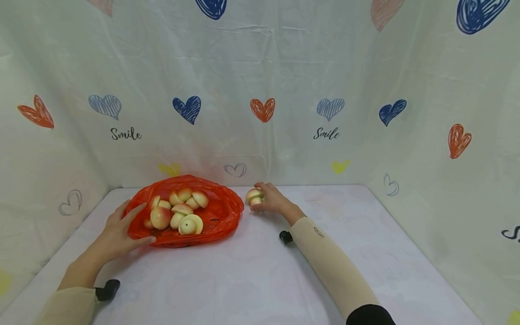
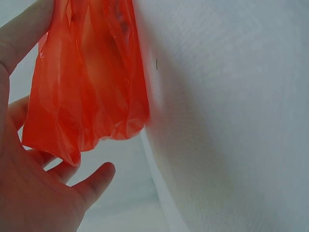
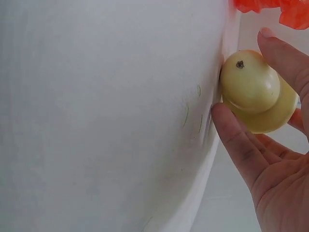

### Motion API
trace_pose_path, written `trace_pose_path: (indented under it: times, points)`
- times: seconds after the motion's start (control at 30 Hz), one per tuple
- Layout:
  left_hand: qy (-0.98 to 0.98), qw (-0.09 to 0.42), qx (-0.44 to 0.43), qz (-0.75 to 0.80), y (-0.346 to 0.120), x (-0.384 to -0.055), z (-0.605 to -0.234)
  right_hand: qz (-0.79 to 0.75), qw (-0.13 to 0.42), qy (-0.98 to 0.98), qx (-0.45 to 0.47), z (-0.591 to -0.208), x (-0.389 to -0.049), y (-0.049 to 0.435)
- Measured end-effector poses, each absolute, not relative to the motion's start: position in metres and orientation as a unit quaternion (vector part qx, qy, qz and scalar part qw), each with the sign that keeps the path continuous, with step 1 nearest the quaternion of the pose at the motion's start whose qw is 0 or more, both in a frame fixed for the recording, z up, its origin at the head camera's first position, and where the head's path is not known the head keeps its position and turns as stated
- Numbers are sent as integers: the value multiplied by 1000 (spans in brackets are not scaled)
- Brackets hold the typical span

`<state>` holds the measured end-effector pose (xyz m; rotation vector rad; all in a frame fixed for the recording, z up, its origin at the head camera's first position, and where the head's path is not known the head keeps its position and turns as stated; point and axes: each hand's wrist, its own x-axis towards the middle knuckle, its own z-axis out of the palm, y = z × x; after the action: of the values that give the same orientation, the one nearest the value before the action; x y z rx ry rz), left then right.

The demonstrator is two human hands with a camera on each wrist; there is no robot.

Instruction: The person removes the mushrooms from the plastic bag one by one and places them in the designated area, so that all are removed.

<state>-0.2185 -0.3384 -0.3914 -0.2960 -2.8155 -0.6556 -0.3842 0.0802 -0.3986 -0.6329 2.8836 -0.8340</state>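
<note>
At the back of the table, right of a red plastic bag [image 1: 222, 228], my right hand [image 1: 277, 201] holds a pale mushroom [image 1: 254, 194] between its thumb and fingers. The right wrist view shows the mushroom [image 3: 251, 82] stem-end toward the camera, with the fingers curved round it close to the tabletop. My left hand [image 1: 115, 235] rests at the bag's left edge, fingers spread along the rim and thumb at its front. In the left wrist view the bag's side [image 2: 91, 82] lies against the spread fingers. Several red-and-cream mushrooms [image 1: 160, 218] lie inside the wide-mouthed bag.
A white-covered table [image 1: 227, 280] extends in front of both hands. Behind it and at the sides hangs a pale curtain [image 1: 227, 58] printed with hearts and "Smile". Black wrist devices [image 1: 107, 290] sit at both forearms, just above the tabletop.
</note>
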Motion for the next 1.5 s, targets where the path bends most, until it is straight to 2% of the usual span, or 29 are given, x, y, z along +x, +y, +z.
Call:
trace_pose_path:
  times: [0.47, 0.73, 1.13, 1.5]
  points:
    - [-963, 118, -98, -223, -337, -218, -391, -262, 28, 939, -222, -393, -379, 87]
    - [-961, 126, -102, -224, -337, -217, -391, -262, -6, 926, -272, -374, -371, 88]
    - [-962, 120, -102, -223, -338, -219, -390, -228, -38, 922, -310, -349, -346, 66]
    - [-960, 121, -103, -230, -337, -218, -391, -235, -68, 891, -382, -342, -332, 42]
